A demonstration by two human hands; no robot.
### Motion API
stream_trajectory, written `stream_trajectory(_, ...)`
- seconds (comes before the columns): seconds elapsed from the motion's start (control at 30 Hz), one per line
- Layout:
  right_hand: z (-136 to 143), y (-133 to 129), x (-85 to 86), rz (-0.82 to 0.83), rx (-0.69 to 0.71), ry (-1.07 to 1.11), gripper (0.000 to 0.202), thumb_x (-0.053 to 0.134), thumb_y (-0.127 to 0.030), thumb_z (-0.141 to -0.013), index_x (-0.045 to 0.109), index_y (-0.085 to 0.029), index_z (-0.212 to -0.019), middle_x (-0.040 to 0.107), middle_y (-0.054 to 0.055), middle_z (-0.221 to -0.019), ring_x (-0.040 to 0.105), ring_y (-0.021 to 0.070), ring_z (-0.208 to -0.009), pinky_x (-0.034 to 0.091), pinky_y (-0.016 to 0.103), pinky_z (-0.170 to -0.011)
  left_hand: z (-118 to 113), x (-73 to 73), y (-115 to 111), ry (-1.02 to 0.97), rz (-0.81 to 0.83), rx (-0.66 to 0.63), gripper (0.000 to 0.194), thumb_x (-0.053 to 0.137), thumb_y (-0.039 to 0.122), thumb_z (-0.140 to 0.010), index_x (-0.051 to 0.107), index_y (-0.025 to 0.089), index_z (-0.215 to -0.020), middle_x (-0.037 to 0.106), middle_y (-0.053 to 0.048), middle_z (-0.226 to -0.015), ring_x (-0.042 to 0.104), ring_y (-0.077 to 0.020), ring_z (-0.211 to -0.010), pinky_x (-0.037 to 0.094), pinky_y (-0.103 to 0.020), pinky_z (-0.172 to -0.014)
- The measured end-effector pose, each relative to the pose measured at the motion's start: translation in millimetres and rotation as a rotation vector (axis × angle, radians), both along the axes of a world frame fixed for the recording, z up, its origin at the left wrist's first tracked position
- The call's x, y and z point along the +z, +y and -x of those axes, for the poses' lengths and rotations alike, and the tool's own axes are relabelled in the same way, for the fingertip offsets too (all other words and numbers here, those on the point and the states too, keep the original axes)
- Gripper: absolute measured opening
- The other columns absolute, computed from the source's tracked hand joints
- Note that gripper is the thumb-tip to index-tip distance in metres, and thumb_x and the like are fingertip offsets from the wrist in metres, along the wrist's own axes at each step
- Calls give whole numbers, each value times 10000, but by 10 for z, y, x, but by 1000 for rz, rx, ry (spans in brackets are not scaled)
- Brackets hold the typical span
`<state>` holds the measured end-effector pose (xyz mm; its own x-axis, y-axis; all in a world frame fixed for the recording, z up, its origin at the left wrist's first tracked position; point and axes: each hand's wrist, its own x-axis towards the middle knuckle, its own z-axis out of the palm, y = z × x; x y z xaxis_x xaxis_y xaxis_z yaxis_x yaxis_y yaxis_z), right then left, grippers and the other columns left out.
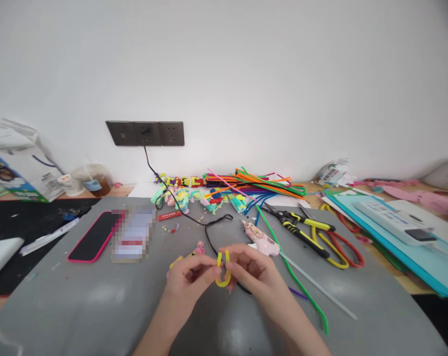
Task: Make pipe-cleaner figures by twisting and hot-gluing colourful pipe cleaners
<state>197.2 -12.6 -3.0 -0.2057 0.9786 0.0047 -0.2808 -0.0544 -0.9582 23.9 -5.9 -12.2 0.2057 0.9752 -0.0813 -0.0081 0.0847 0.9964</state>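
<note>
A short yellow pipe cleaner (223, 284), bent into a U, is held upright above the grey mat. My left hand (191, 278) pinches one side of it between thumb and fingers, and my right hand (254, 271) pinches the other side. Small pink and yellow pieces (198, 248) lie just behind my left hand, partly covered by it. Behind my right hand rests a pink hot glue gun (263, 238), with a translucent glue stick (320, 286) extending from its rear. A long green pipe cleaner (298, 282) lies to the right, near a purple one (298, 292).
Pliers (305, 232) and orange-handled scissors (351, 252) lie on the right, before blue folders (394, 237). Bundled pipe cleaners (261, 184) and colourful scraps (183, 198) line the back. Left are a red-edged phone (96, 237) and a drink cup (94, 183). A black cable (186, 215) crosses the mat (98, 306).
</note>
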Motion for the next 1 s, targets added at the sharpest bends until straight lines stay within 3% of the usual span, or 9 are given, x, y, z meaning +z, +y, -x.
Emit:
stream_trajectory(0.17,-25,-63,38,45,42,48,248,775,-406,-835,741,-208,-981,703,-4,-653,642,128,-567,528,228,-535,-13,67,-29,-116,94,-112,230,786,440,-750,791,213,-709,710,-45,-643,602,-168,-621,460,-250,-617)
stream_trajectory(0.4,-102,-100,73,43,-116,48,263,790,-422,-820,651,-198,-814,722,4,-683,654,133,-567,530,250,-590,-17,67,-31,-191,89,-38,351,787,511,-748,669,185,-701,622,-5,-615,409,-85,-486,333,-193,-469)
stream_trajectory(0.53,-156,-103,74,18,-245,56,310,788,-435,-819,603,-194,-754,768,49,-802,685,147,-608,511,246,-594,-38,64,-26,-220,31,74,367,784,504,-755,625,185,-664,680,-37,-657,437,-102,-516,367,-196,-465)
stream_trajectory(0.67,-175,-72,29,-6,-202,102,268,766,-411,-846,621,-196,-779,769,55,-839,687,154,-656,511,245,-613,-66,76,1,-195,8,163,360,836,477,-699,644,180,-632,711,-65,-764,509,-121,-588,404,-200,-487)
stream_trajectory(0.77,-156,-59,9,9,-169,154,225,767,-403,-847,664,-204,-829,745,31,-762,658,147,-637,516,251,-623,-92,76,23,-280,49,93,350,849,461,-688,642,181,-649,717,-73,-796,539,-128,-600,422,-204,-485)
stream_trajectory(0.87,-112,-59,20,42,-116,125,214,769,-414,-847,729,-208,-888,726,20,-694,641,136,-612,527,251,-631,-125,41,33,-383,139,24,335,838,471,-708,674,179,-698,697,-45,-692,533,-109,-539,438,-201,-483)
stream_trajectory(1.0,-65,-20,22,-3,-81,27,232,765,-446,-837,803,-218,-859,716,28,-672,649,131,-580,554,247,-601,-145,-29,58,-329,125,30,317,824,488,-720,773,184,-792,716,-51,-670,622,-148,-608,496,-215,-517)
